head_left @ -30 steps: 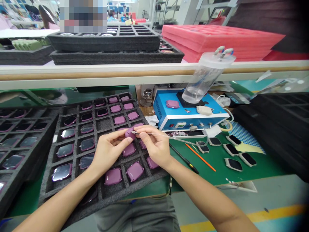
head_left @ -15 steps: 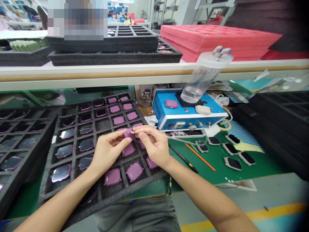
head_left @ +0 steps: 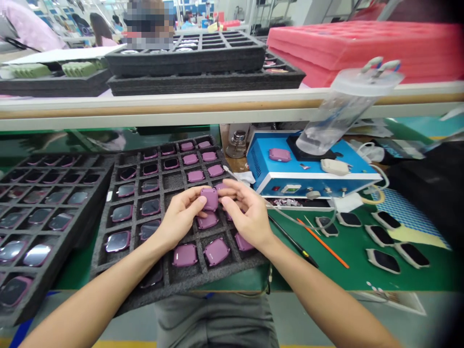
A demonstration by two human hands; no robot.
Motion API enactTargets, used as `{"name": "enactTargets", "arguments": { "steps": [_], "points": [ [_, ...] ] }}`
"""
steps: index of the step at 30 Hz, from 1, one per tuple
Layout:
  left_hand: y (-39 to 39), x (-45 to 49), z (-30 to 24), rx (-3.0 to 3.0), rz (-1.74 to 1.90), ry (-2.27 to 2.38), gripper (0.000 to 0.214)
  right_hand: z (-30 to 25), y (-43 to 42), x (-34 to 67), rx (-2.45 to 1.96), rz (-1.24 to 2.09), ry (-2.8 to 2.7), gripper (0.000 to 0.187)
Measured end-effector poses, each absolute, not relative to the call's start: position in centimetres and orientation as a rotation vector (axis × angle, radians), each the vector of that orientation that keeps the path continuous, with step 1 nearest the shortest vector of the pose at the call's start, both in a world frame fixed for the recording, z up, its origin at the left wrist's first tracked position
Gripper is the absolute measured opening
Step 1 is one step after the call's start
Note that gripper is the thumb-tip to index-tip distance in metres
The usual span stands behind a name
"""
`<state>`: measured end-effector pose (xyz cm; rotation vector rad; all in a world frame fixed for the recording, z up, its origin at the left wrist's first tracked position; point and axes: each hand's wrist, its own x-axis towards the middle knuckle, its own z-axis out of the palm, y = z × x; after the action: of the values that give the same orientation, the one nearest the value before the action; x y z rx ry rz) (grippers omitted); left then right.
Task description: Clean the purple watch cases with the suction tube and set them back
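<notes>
The left hand (head_left: 181,212) is gripping a purple case (head_left: 209,199) over a black tray (head_left: 163,292). The right hand (head_left: 251,212) is hovering beside it, its fingers' hold unclear.

Factory assembly workshop: foam trays (head_left: 213,273) of purple watch bodies (head_left: 184,254), blue control box (head_left: 300,181), green worktop (head_left: 348,246), people (head_left: 99,30) beyond.

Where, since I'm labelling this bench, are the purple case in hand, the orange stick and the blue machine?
Purple case (head_left: 209,199), head view: on its flat face.
Orange stick (head_left: 323,243), head view: middle of its shaft.
Blue machine (head_left: 307,184), head view: on its front panel.
</notes>
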<state>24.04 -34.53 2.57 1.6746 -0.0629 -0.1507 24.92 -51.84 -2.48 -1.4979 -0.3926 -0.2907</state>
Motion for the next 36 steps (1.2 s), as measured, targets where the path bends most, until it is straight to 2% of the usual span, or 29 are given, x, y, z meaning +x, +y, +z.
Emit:
{"name": "enactTargets", "arguments": {
  "steps": [2,4,10,21,31,34,36],
  "points": [
    [-34.4,24.0,2.6,1.689,-0.153,-0.068,0.055,-2.2,-51.8,24.8,-1.591,-0.263,-0.388,0.025],
    [-34.3,23.9,2.7,1.755,-0.139,-0.098,0.054,-1.9,-51.8,24.6,-1.64,-0.251,-0.39,0.021],
    [-33.9,23.6,4.1,1.99,-0.076,-0.271,0.048,-1.4,-52.2,24.2,-1.629,-0.198,-0.375,0.024],
    [-32.1,21.7,8.2,1.996,-0.126,-0.389,0.034,1.1,-51.6,23.3,-1.645,-0.159,-0.472,0.024],
    [-29.4,19.0,6.8,1.796,-0.024,-0.094,0.035,3.1,-48.0,23.7,-1.721,0.043,-0.459,0.02],
    [-27.3,18.2,6.2,1.751,0.077,0.077,0.039,2.5,-47.7,24.7,-1.846,0.056,-0.414,0.02],
    [-25.8,17.9,5.8,1.662,0.121,0.184,0.035,2.2,-47.5,25.8,-2.006,0.177,-0.425,0.016]
  ]
}}
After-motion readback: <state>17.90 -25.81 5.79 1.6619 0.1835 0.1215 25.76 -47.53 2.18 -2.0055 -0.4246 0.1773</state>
